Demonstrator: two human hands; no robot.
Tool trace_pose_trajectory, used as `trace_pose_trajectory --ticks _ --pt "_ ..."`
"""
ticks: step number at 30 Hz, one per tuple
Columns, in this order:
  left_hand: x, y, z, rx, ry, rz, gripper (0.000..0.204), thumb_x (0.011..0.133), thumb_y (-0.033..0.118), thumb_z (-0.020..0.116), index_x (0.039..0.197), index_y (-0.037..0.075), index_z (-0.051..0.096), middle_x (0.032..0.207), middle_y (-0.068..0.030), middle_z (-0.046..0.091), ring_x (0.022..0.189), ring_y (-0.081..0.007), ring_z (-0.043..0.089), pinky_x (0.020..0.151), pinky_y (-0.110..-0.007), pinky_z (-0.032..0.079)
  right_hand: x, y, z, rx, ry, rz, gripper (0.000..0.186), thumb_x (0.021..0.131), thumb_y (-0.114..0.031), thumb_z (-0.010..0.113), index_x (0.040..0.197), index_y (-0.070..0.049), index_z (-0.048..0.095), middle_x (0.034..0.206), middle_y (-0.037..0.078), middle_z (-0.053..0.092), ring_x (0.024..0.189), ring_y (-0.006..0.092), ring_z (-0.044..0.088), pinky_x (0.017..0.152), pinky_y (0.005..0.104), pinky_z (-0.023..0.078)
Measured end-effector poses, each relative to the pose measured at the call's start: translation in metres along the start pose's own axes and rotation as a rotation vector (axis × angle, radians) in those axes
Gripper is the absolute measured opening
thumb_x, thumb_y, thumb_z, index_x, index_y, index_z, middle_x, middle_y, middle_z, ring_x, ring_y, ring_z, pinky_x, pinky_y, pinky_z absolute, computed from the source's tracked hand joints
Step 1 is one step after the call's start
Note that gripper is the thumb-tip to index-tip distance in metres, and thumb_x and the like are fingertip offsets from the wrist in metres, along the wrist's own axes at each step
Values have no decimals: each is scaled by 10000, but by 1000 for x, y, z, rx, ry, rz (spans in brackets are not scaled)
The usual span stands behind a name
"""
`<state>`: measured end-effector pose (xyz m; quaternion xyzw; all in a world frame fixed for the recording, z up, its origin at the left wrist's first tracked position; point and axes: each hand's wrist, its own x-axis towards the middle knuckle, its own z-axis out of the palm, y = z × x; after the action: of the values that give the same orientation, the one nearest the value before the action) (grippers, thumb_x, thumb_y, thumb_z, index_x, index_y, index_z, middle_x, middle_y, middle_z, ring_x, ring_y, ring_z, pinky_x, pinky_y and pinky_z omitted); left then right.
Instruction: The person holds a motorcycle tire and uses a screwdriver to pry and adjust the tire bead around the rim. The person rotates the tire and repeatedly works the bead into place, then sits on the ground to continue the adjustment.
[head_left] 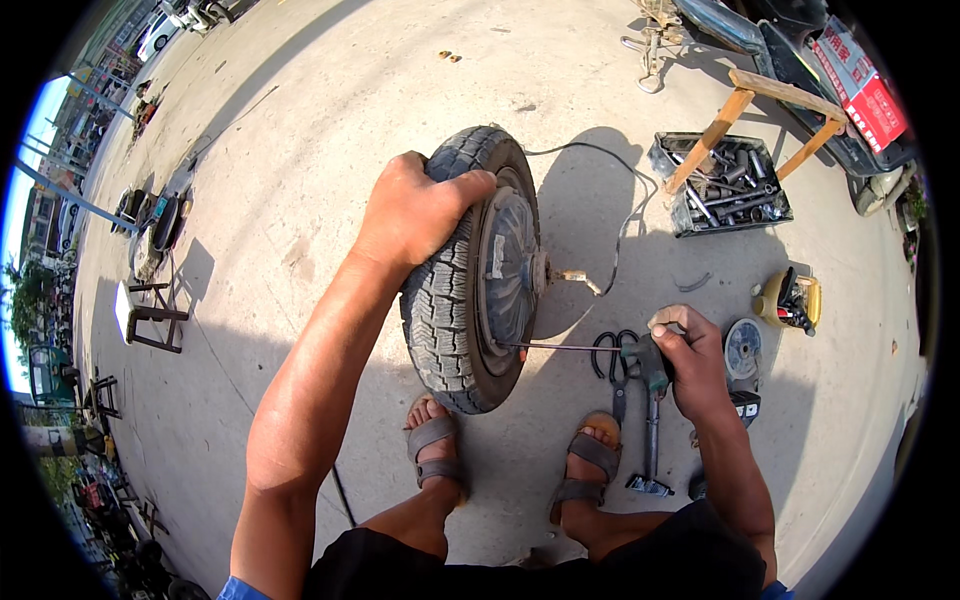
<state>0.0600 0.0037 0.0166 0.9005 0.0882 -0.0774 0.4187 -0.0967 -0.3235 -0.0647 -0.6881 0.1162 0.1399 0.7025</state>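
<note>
A hub motor wheel [515, 255] with a black treaded tyre [440, 310] stands upright on the concrete, tilted a little. My left hand [415, 205] grips the tyre's top, its thumb reaching over to the rim side. A cable runs from the axle [570, 276]. My right hand [688, 355] is closed round a driver-like tool [645, 362] with a dark green body. Its long thin shaft reaches left to the lower edge of the hub cover. Black-handled scissors [617, 385] and a metal-shafted tool [652, 440] lie below the driver.
Right of the wheel stand a crate of tools [735, 228], a yellow container [770, 303] and a round disc [742, 348]. A wooden frame [785, 90] leans by the crate. My sandalled feet [435, 445] flank the wheel's near side. A small stool [150, 315] stands left.
</note>
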Motion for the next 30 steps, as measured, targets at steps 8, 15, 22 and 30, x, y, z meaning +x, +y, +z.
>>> trace_pose_trajectory --ticks 8,15,22,30 --pt "1 -4 -2 -18 -1 -2 767 727 465 777 1030 -233 679 899 -317 743 811 -344 757 762 -413 598 -7 -13 -7 19 -180 -13 315 1023 -170 699 1234 64 693 877 92 739 703 138 699 619 278 586" --pt "-1 0 -2 -37 4 -7 747 728 451 782 1009 -234 682 883 -311 747 795 -341 762 749 -409 602 7 5 -13 -449 -96 -408 285 1041 -213 692 921 44 709 680 40 599 625 85 503 562 291 394" --pt "2 -4 -1 -15 9 14 765 723 462 778 1018 -238 683 897 -319 743 809 -347 758 758 -417 598 -2 -13 12 -217 74 -85 195 1038 -176 654 1007 15 680 712 13 606 596 58 508 521 257 373" --pt "-1 -1 -1 -13 10 8 774 724 463 776 1042 -235 677 922 -326 741 833 -356 758 781 -415 596 -4 -14 -7 -50 -109 -44 317 986 -103 684 1273 30 689 789 22 660 624 91 598 576 257 498"
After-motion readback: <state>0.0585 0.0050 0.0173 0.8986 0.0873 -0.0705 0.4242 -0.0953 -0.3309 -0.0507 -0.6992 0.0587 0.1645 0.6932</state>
